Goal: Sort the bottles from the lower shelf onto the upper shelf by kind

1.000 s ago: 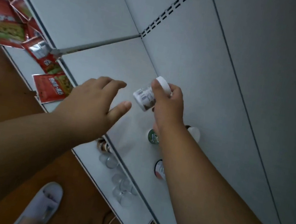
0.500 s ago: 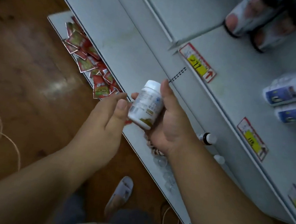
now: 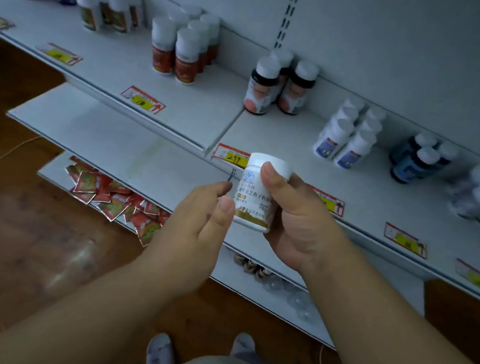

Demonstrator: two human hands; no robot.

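The right hand [image 3: 295, 219] grips a white pill bottle [image 3: 257, 193] upright, thumb across its front just under the white cap, fingers curled behind. The left hand [image 3: 197, 222] is beside it with relaxed fingers, its thumb tip touching the bottle's lower left edge (the label carries a gold band at the bottom). The bottle is held in front of the upper shelf [image 3: 200, 100], near a yellow price tag [image 3: 231, 156]. On that shelf stand groups by kind: red-labelled bottles [image 3: 182, 52], dark bottles with pink labels [image 3: 278, 86], white bottles with blue labels [image 3: 345, 137]. Red sachets [image 3: 114, 196] lie on the bottom shelf.
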